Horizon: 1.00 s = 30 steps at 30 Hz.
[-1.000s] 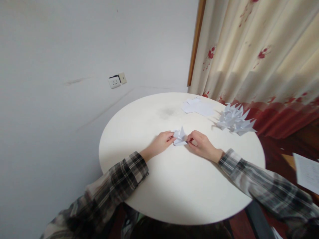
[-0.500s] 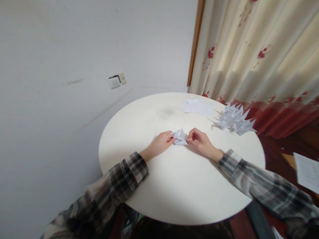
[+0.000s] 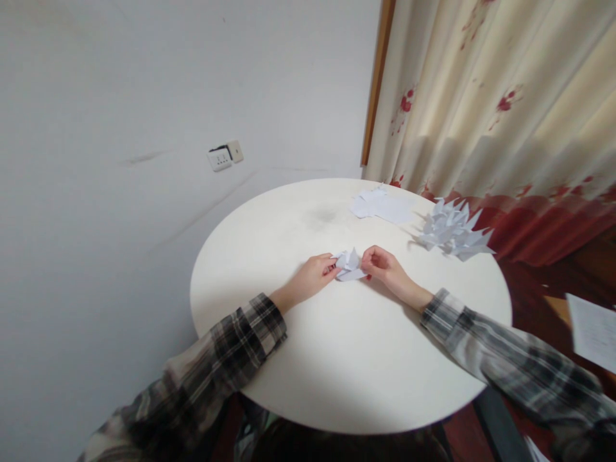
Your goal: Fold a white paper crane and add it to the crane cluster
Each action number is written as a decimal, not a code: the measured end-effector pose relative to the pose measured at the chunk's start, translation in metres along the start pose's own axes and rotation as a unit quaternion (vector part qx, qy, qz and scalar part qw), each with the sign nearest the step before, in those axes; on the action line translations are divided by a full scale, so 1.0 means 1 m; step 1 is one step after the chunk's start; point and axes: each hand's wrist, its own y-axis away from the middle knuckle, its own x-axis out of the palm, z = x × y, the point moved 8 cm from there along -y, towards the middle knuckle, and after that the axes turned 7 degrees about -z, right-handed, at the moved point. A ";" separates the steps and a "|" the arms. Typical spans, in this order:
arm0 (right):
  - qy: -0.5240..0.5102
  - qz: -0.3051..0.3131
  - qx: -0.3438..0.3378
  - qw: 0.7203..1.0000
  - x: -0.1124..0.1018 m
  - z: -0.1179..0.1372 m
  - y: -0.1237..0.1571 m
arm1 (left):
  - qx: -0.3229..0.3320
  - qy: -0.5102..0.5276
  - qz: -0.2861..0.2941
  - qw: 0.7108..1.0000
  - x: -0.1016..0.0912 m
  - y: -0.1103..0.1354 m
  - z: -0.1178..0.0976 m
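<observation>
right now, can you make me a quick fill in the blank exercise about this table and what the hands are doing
1. The left hand and the right hand pinch the small folded paper, which is ____ in colour.
2. The table has a ____ top.
3. The pile of folded paper shapes lies nearer the ____ hand.
Missing words: white, round, right.

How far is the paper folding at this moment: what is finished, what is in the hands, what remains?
Done: a heap of folded paper shapes lies on the right side of the round table. In hand: the left hand and right hand pinch one small folded piece from both ends. Left: a few flat sheets lie unfolded near the far edge.
</observation>
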 end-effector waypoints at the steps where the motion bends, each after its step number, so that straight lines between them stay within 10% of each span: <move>1: 0.028 -0.005 -0.015 0.999 -0.001 0.002 0.000 | -0.003 0.002 0.001 1.000 0.000 0.000 0.000; 10: 0.199 -0.038 -0.159 0.966 -0.008 0.017 -0.001 | -0.014 0.055 -0.037 0.998 -0.005 0.001 -0.001; 30: 0.347 0.027 -0.165 0.923 -0.003 0.016 -0.001 | -0.058 0.038 -0.045 0.997 -0.011 -0.002 0.015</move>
